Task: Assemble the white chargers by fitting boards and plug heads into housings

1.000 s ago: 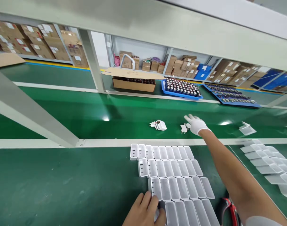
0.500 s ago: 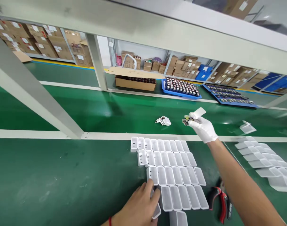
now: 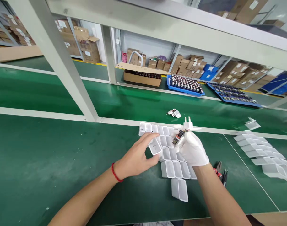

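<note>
My bare left hand (image 3: 140, 153), with a red cord at the wrist, grips a white plastic case (image 3: 155, 146) between thumb and fingers, its open side facing me. Just to the right, my white-gloved right hand (image 3: 192, 147) holds a plug assembly: a white two-pin plug top (image 3: 188, 124) with a small circuit board (image 3: 180, 137) on it. A short space separates the board from the case. Below and behind both hands stand rows of more white cases (image 3: 174, 169), partly hidden by them. Two cases (image 3: 180, 190) stand apart near the front.
Red-handled pliers (image 3: 219, 172) lie right of my right forearm. More white cases (image 3: 263, 152) stand in rows farther right. Another plug assembly (image 3: 174, 113) lies on the green belt. Beyond are a carton (image 3: 142, 78), a blue tray of parts (image 3: 186, 84) and a metal post (image 3: 65, 69).
My left hand has lifted a case off the bench and turned its open side toward me. My right hand has brought the plug assembly left and nearer, pins now up.
</note>
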Tool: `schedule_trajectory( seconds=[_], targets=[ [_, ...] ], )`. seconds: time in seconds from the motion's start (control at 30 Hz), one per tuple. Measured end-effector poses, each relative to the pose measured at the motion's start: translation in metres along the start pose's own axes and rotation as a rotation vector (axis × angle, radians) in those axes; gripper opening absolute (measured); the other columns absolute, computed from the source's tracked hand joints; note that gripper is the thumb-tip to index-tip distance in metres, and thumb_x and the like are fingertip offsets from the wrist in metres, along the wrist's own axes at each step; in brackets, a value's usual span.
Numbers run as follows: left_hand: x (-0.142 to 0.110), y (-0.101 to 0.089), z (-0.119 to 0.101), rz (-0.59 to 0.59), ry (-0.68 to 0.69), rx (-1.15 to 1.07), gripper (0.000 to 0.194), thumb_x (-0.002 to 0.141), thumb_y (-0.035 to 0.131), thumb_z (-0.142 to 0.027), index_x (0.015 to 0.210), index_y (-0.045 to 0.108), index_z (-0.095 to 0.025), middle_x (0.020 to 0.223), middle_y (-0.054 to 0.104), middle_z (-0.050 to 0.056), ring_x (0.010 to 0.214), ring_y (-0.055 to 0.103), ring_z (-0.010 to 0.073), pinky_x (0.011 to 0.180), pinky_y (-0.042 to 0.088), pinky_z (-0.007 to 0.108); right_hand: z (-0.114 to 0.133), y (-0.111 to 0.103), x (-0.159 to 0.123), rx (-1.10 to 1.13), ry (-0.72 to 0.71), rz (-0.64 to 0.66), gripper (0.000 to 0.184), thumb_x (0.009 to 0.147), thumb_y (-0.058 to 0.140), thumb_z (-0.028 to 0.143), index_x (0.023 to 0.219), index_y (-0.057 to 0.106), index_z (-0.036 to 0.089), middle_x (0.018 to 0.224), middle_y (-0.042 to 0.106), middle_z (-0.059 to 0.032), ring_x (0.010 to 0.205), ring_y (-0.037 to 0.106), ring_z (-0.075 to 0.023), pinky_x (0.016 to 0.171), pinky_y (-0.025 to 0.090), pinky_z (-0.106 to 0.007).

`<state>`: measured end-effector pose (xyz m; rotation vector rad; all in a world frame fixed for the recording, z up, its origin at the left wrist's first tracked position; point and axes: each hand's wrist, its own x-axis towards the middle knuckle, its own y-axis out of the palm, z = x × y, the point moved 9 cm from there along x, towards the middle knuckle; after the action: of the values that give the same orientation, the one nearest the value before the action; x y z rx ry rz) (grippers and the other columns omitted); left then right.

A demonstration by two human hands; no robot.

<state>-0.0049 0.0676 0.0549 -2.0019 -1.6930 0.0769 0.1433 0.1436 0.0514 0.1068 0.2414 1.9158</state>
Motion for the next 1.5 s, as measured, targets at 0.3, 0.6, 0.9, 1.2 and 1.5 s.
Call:
schedule_trajectory(
  seconds=[0.3,0.6,0.9,1.2,1.5],
  targets=[
    [0.001,-0.003,0.005,-0.139,0.065,-0.129,0.064,0.075,0.074,-0.024,0.131,0.043,-0.021,0.138,0.053,0.011,0.131,0.05,0.0282,0.112,0.044,0.045,-0.001,0.022,-0.02,-0.007,-0.029,-0.03,0.078,0.065,0.081,0.032,0.136,0.049,0.032,0.079,0.069,0.0007,0.032,0.028,-0.0025,0.026,0.022,-0.017],
    [0.004,-0.006,0.013,-0.17,0.017,-0.101,0.064,0.069,0.081,-0.027,0.125,0.049,-0.02,0.129,0.06,0.011,0.121,0.058,0.0276,0.106,0.048,0.043,-0.007,0.027,-0.015,-0.061,-0.004,0.071,0.048,0.081,0.068,0.046,0.125,0.054,0.031,0.103,0.067,-0.0048,0.038,0.043,-0.0059,0.028,0.031,-0.021],
    [0.009,-0.006,0.009,-0.107,0.136,-0.112,0.059,0.073,0.079,-0.031,0.126,0.057,-0.019,0.129,0.062,0.012,0.12,0.059,0.0271,0.102,0.051,0.041,0.016,0.025,-0.023,-0.319,-0.227,0.244,0.072,0.067,0.087,0.04,0.131,0.054,0.038,0.11,0.065,-0.0038,0.079,0.066,-0.0199,0.064,0.059,-0.034],
    [0.008,0.001,0.01,-0.059,0.145,-0.108,0.062,0.076,0.078,-0.03,0.132,0.052,-0.022,0.131,0.062,0.011,0.118,0.062,0.0244,0.093,0.057,0.034,0.03,0.039,-0.038,-0.72,-0.495,0.323,0.063,0.081,0.076,0.024,0.135,0.05,0.043,0.082,0.067,0.0026,0.076,0.066,-0.0223,0.079,0.056,-0.04],
    [0.008,-0.002,0.007,-0.072,0.209,-0.065,0.062,0.078,0.078,-0.03,0.133,0.052,-0.023,0.132,0.062,0.011,0.121,0.06,0.0252,0.092,0.057,0.033,0.031,0.043,-0.042,-0.784,-0.606,0.331,0.074,0.087,0.07,0.024,0.146,0.034,0.048,0.084,0.069,0.0042,0.089,0.066,-0.0241,0.092,0.05,-0.044]
  ],
)
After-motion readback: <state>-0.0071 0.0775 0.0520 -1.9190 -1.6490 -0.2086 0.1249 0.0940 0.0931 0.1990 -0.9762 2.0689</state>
